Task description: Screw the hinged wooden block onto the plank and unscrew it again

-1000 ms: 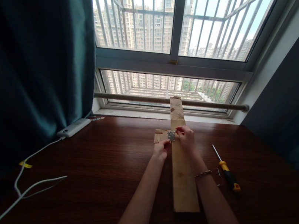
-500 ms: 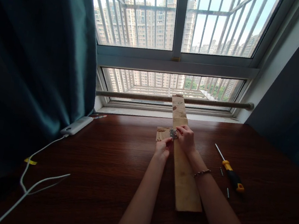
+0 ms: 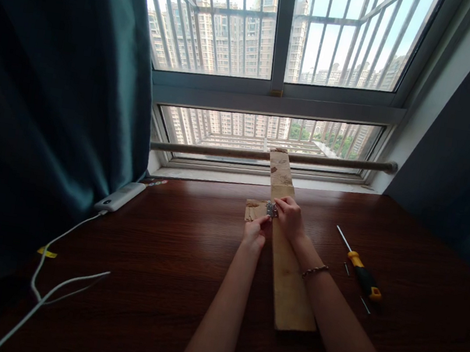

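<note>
A small silvery metal hinge (image 3: 272, 209) lies across the joint between a long wooden board (image 3: 289, 284) and a short piece of wood (image 3: 255, 210) on its left. My left hand (image 3: 255, 230) pinches the hinge's lower edge. The fingertips of my right hand (image 3: 290, 215) are closed at the hinge's upper right, over the long board. My right forearm passes above the board's right edge. What lies under the fingertips is partly hidden. To the right are a yellow-and-black screwdriver (image 3: 364, 273) and two screws, one nearer (image 3: 365, 305) and one farther (image 3: 346, 269).
The dark wooden table (image 3: 157, 282) reaches to the window sill. A metal rail (image 3: 221, 151) runs along the window, behind the board's far end. At left lie a white power strip (image 3: 120, 197) and its white cable (image 3: 63, 291), beside a dark curtain (image 3: 97, 91).
The nearer screw has rolled or swung round and now lies at a slant. My right hand has shifted very slightly left at the hinge. My left hand stays in place.
</note>
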Demonstrator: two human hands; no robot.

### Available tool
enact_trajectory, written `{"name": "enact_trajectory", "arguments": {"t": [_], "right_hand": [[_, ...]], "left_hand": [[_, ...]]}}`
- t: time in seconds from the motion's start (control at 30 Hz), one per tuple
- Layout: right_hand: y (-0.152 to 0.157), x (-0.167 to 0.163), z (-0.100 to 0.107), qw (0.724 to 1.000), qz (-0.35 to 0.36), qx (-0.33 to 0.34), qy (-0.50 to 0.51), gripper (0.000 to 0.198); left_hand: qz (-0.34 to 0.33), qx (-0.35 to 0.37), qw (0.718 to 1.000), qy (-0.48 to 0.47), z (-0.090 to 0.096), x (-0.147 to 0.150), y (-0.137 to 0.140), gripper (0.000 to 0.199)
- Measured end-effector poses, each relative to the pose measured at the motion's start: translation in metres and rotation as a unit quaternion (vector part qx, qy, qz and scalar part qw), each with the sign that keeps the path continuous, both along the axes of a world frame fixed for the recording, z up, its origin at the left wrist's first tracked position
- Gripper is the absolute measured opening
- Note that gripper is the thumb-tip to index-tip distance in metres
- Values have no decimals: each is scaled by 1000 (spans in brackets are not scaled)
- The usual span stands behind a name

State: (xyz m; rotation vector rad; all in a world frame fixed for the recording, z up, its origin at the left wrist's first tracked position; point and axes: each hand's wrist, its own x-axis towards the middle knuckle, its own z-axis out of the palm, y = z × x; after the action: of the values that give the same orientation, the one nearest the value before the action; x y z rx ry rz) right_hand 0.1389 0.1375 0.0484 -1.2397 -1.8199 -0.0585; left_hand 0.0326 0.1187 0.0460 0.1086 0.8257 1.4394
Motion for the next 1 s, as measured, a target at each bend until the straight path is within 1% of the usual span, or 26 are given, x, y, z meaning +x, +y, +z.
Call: {"name": "enact_trajectory", "arguments": {"t": [0.17,0.37,0.47,0.57,0.73,0.83,0.93,1.0], "right_hand": [[0,-1,1,998,1,-8,-63,23],[5,0,-2,1000,11,-14,-13,24],[6,0,-4,1000,13,-19,2,26],[7,0,-4,1000,16,-21,7,23],[6,0,-3,1000,15,-22,15,20],[6,0,-3,1000,14,-20,14,20],[6,0,-5,1000,13,-22,16,18],[5,-1,-2,999,15,-23,26,18]], "left_hand": [[-4,5,1000,6,0,0,-1,22],[-21,-3,1000,1,-1,-2,1,21],[-37,-11,999,-4,-5,-3,2,17],[-55,-15,998,-16,-10,-4,3,15],[-94,0,994,-56,-17,-7,3,10],[-107,6,991,-77,-19,-9,2,6],[-112,24,988,-99,-23,-9,2,9],[-117,35,987,-100,-25,-9,2,10]]}}
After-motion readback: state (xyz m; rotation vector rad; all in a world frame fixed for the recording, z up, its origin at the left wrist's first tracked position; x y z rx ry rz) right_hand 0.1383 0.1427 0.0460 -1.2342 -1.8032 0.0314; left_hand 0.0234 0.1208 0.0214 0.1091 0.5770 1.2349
